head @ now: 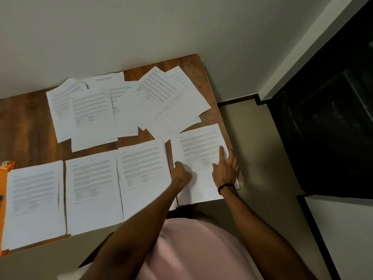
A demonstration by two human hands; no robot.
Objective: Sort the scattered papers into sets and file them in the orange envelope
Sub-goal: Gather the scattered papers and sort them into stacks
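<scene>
Papers (129, 106): how are they expected to handle?

Reply: Single printed sheets are judged to be light, thin and limp, easily creased and easily slid on smooth wood. A sheet is best lifted at a free corner. A stack is best taken at both long sides and kept level.

Query: Where are they located?

Reply: A loose, overlapping scatter is seen along the far edge of the desk (26, 122), reaching the far right corner. Four squared stacks are laid side by side along the near edge. The rightmost stack (197, 142) lies at the near right corner and overhangs the near edge. The orange envelope (6, 174) is seen at the left edge, against the leftmost stack (34, 199).

Query: How are the hands set?

Reply: Both are placed on the rightmost stack. The right hand (227, 170) is spread, fingers straight, forefinger pressed on the sheet. The left hand (181, 174) rests on the stack with one finger extended. Whether a sheet is pinched by its other fingers cannot be told.

Query: Surface and room?

Reply: A wood-grain top with rounded corners is set against a plain pale wall (141, 27). A pale floor (252, 138) and a dark glossy panel (333, 118) are seen to the right.
</scene>
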